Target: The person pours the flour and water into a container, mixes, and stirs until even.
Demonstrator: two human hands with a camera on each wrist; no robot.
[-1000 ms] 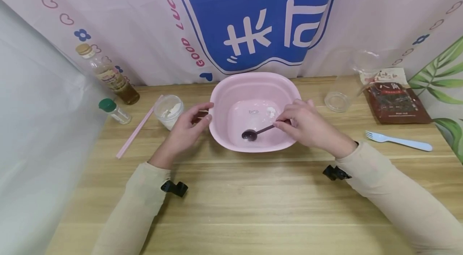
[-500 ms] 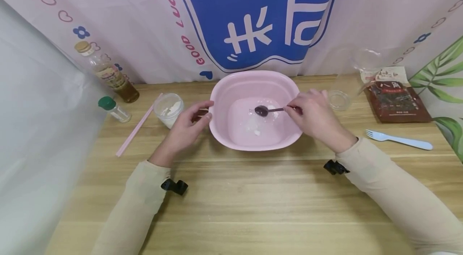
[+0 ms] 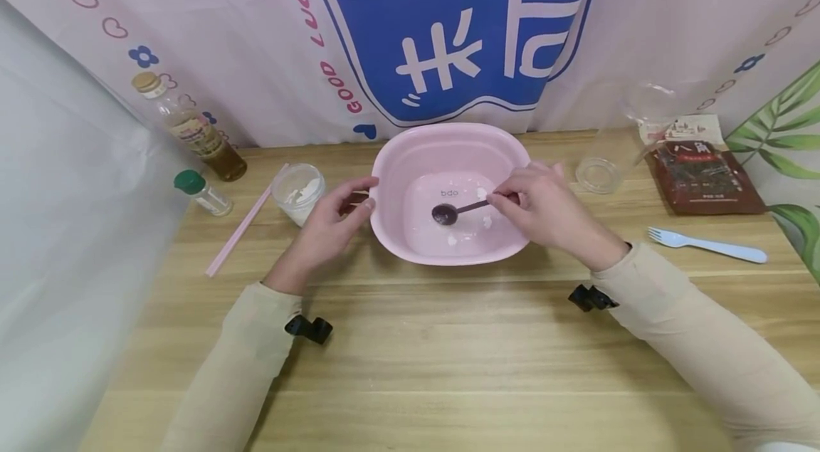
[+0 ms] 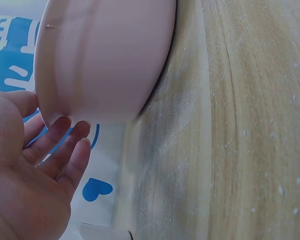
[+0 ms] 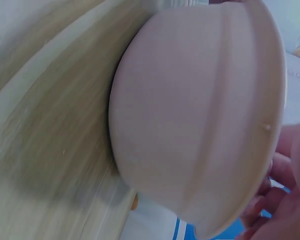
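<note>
1. You are working at a wooden table that is carrying everything in view, with a dusting of white powder showing on its boards beside the basin in the left wrist view.
2. You are keeping the pink basin at the middle of the table, toward the back; white powder is lying in patches and small clumps on its floor, so as far as I can judge the powder is in but not yet worked together, and the stirring is only partly done.
3. You are steadying the basin with your left hand, its fingers fairly straight and relaxed against the outer left wall and the thumb up at the rim; it is gripping nothing.
4. You are reaching over the basin's right rim with your right hand, its fingers pinching the handle end of the spoon.
5. You are holding the dark spoon inside the basin, its bowl low over the middle of the floor; its long axis is running left to right, the bowl pointing left and slightly toward you, the handle rising rightward into your fingers.
</note>
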